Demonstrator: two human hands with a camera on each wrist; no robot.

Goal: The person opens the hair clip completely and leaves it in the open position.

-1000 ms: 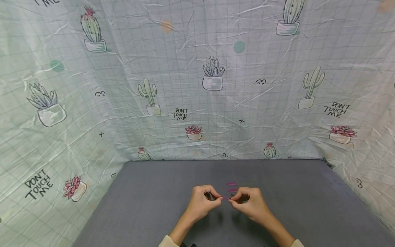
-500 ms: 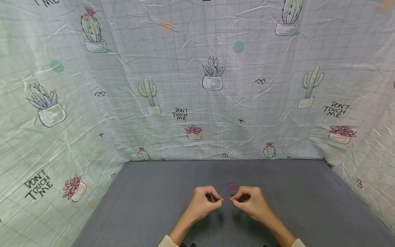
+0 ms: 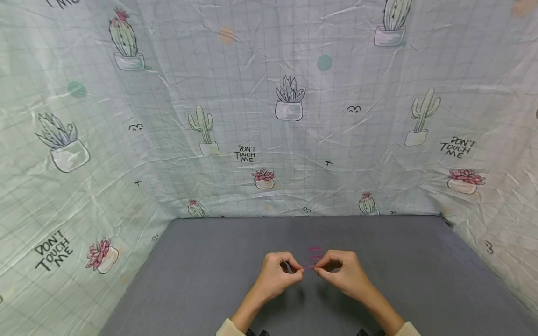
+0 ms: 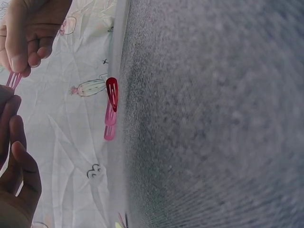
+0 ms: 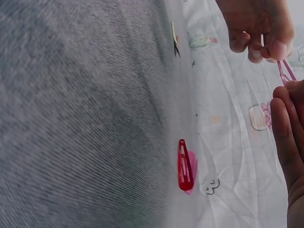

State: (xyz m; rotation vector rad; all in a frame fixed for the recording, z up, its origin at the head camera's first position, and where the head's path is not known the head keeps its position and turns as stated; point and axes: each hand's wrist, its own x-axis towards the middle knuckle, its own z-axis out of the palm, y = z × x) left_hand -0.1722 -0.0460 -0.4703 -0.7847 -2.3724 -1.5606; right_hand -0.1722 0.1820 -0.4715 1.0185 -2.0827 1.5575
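Note:
Out in front, above the grey table, both hands hold one pink snap hair clip (image 3: 308,267) between them. My left hand (image 3: 273,274) pinches one end with thumb and forefinger; my right hand (image 3: 345,273) pinches the other. The two arms of this clip (image 5: 280,71) spread apart in the right wrist view. Beyond the hands lie two more pink hair clips (image 4: 110,118), one behind the other. A red hair clip (image 4: 112,81) lies in line with them, overlapping the nearer pink one in the left wrist view; my right hand covers it in the head view.
The grey table (image 3: 210,261) ends at a cactus-print sheet (image 3: 235,93) that hangs behind it and along both sides. A slim yellow-green thing with dark tips (image 5: 175,40) lies to the left in the right wrist view.
The held hair clip showed as a single line a second ago; its arms now show spread in a narrow V. My right hand has risen slightly, while the left has stayed almost still.

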